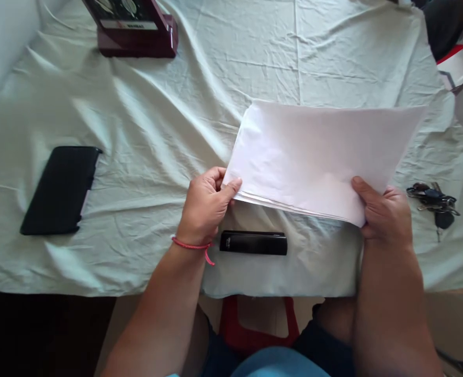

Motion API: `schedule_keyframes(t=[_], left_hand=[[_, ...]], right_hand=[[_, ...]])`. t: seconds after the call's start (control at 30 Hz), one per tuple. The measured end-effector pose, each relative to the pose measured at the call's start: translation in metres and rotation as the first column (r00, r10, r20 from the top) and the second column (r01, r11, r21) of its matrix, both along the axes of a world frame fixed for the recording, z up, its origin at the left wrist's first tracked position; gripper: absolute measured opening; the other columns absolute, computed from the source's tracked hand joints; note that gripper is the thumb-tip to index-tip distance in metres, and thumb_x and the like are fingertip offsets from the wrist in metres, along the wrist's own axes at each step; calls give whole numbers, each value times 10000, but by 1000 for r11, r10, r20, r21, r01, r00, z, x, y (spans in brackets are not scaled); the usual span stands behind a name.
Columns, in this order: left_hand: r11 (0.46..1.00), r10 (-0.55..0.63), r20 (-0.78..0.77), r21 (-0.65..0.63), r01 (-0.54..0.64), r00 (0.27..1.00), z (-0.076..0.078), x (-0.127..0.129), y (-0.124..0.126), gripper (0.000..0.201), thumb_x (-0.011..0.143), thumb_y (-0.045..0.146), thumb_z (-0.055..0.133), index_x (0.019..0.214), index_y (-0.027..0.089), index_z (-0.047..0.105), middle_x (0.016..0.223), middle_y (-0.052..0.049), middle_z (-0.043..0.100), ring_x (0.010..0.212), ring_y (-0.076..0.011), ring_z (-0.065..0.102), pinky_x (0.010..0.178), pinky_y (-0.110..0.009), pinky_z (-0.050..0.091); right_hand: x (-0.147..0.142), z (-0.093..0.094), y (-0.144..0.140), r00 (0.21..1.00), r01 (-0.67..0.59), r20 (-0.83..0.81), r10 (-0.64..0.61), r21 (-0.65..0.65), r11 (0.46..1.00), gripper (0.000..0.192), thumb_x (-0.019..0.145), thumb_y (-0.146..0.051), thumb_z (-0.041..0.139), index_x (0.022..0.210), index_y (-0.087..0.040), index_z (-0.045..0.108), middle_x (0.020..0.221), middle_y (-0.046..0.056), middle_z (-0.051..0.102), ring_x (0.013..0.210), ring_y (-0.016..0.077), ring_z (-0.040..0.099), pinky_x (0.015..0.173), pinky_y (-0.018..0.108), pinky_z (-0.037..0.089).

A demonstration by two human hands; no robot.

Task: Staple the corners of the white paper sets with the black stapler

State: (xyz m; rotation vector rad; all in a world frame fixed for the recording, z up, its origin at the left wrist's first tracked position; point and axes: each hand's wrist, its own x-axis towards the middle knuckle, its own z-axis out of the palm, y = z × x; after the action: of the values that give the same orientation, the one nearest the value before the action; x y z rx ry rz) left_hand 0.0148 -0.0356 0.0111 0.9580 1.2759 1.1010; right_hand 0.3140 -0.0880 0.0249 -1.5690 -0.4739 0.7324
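Observation:
A small stack of white paper sheets (313,152) is held up over the cloth-covered table, its near edge showing several layers. My left hand (210,201) pinches the stack's near left corner, thumb on top. Around that wrist is a red thread bracelet. At the near right corner my right hand (384,212) grips the sheets, thumb on top and the other fingers mostly hidden below. Just in front of the paper, between my forearms, lies a black stapler (253,243) on the cloth.
A black tablet-like case (60,191) lies at the left. A dark red trophy-like stand (137,39) is at the back left. To the right sits a bunch of keys (435,201). The pale green tablecloth (145,131) is wrinkled; a red stool (255,337) shows below the front edge.

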Motion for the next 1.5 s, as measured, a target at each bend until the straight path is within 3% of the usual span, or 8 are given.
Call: schedule_keyframes(t=[0.17,0.4,0.6,0.83,0.93,1.1,1.27,1.5], left_hand=[[994,107,89,2,-108,990,-2,-5,0,568,749,560,1092,653,208,657,628,38,551,596,-98,440,537,-247,354],[997,59,206,-64,-47,977,7,-12,-2,531,621,454,1159,698,205,696,673,27,618,594,-95,487,518,-239,389],[990,126,228,-97,-106,966,3,-15,0,669,576,643,1169,659,209,667,631,41,553,578,-90,462,510,-248,396],[997,59,289,-66,-41,956,7,-18,1,603,652,604,1143,907,204,772,823,-15,747,821,-203,723,766,-332,615],[991,123,252,-73,-108,960,4,-18,2,617,568,534,1174,829,203,724,785,17,710,730,-145,642,703,-289,561],[984,179,252,-69,-167,951,2,-17,2,696,611,652,1145,694,233,595,659,55,575,623,-117,513,593,-274,461],[994,112,299,-43,-104,948,13,-17,-2,633,572,600,1174,766,225,702,742,32,691,696,-137,609,665,-274,546],[995,93,274,-51,-82,957,13,-19,-4,708,621,705,1137,674,231,614,627,40,588,595,-123,525,560,-271,468]], right_hand=[[-9,4,1,1000,22,-23,-21,41,999,412,613,-342,1081,921,-184,858,1030,86,916,885,270,890,878,383,782],[-8,1,3,999,32,-26,-30,76,997,415,586,-331,1066,898,-206,824,982,70,903,952,275,890,926,384,787],[-8,1,3,999,7,-36,-5,61,998,477,577,-367,1091,930,-212,810,1064,100,907,1082,313,892,943,408,786],[-6,4,0,1000,17,-20,-16,46,999,461,554,-340,1083,907,-211,816,1103,110,910,1016,273,884,883,331,774],[-7,2,-2,1000,7,2,-7,49,999,449,573,-370,1084,907,-216,826,1147,119,912,1012,290,889,873,364,783],[-7,-1,-2,1000,12,25,-14,93,996,419,594,-375,1089,897,-222,842,1039,98,902,1049,305,888,929,385,781],[-5,-1,-1,999,38,31,-43,147,988,365,630,-358,1065,889,-213,854,1059,108,898,1062,263,881,923,291,755],[-6,0,-2,998,28,42,-37,181,983,339,653,-326,1055,912,-204,873,1067,89,898,1061,218,864,927,239,730]])
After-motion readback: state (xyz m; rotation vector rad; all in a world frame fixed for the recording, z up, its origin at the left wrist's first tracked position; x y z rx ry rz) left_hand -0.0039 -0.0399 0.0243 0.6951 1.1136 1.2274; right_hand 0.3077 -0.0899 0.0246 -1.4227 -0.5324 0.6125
